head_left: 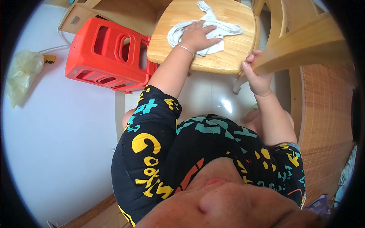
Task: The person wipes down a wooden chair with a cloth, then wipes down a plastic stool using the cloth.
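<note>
The chair seat [228, 55] is smooth, glossy wood; the cloth [228, 29] is matt, wrinkled fabric. The stool [110, 45] is shiny moulded plastic.

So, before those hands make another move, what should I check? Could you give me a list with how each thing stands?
1. Left grip, a bare hand, placed on the cloth: ok; palm down, fingers spread.
2. Cloth lying smooth: not ok; it is bunched and folded under and around that hand.
3. Right grip holding on: ok; closed around the lower end of a wooden rail.
4. Red stool apart from the wooden seat: cannot tell; it is close beside the seat's left edge, any contact unclear.
5. Cloth damp: cannot tell; nothing visible settles it.
</note>
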`<move>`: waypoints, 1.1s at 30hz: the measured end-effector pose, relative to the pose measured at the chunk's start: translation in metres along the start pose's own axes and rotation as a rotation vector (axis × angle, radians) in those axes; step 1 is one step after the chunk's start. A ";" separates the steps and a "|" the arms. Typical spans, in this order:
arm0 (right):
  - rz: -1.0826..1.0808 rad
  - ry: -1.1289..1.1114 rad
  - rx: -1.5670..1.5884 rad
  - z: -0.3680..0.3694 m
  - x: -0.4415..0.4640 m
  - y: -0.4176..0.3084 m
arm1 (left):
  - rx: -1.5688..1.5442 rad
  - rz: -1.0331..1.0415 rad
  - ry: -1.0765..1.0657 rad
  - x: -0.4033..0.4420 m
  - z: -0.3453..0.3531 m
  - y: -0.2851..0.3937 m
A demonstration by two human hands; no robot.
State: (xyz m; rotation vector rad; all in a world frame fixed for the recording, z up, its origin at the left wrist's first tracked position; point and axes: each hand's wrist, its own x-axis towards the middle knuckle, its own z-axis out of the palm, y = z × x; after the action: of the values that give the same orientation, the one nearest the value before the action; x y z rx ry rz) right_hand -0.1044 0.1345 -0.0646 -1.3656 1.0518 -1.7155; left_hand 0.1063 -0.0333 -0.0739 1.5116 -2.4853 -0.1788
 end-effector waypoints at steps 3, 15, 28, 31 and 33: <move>0.039 0.020 0.070 0.004 -0.001 -0.001 | 0.008 -0.047 0.051 -0.006 -0.001 -0.023; 0.020 -0.077 -0.073 -0.001 0.000 -0.006 | 0.142 -0.268 0.130 -0.083 -0.013 -0.011; -0.057 0.027 -0.060 0.005 -0.003 0.002 | 0.116 -0.052 0.037 -0.085 -0.002 0.046; -0.077 0.004 -0.084 0.003 -0.007 0.006 | 0.075 -0.011 0.032 -0.075 -0.001 0.039; -0.010 -0.015 -0.007 0.005 -0.010 0.001 | 0.060 0.007 0.039 -0.067 0.001 0.033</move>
State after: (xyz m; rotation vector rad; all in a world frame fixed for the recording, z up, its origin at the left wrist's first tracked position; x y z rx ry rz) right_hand -0.0978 0.1420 -0.0690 -1.3885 1.0453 -1.7073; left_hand 0.1075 0.0412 -0.0758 1.5143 -2.4861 -0.0735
